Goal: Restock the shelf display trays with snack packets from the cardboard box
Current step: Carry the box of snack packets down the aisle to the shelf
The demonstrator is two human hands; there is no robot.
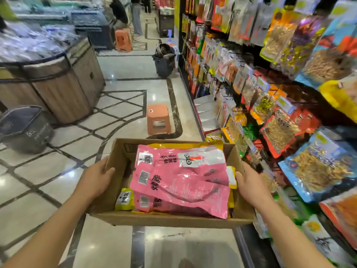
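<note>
A tall shelf of hanging colourful snack bags point(270, 84) fills the right side. Beside it, an open brown cardboard box point(170, 219) is held in the air. Flat pink plastic snack packets point(179, 180) lie inside it. The left hand point(94, 176) and the right hand point(251, 184) grip its side walls, with thumbs over the rims. Yellow packets point(124, 199) lie underneath.

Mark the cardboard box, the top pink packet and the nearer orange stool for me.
cardboard box point(168, 219), head view, on its near front wall
top pink packet point(179, 179), head view, middle of its face
nearer orange stool point(157, 111), head view, on its seat top
</note>
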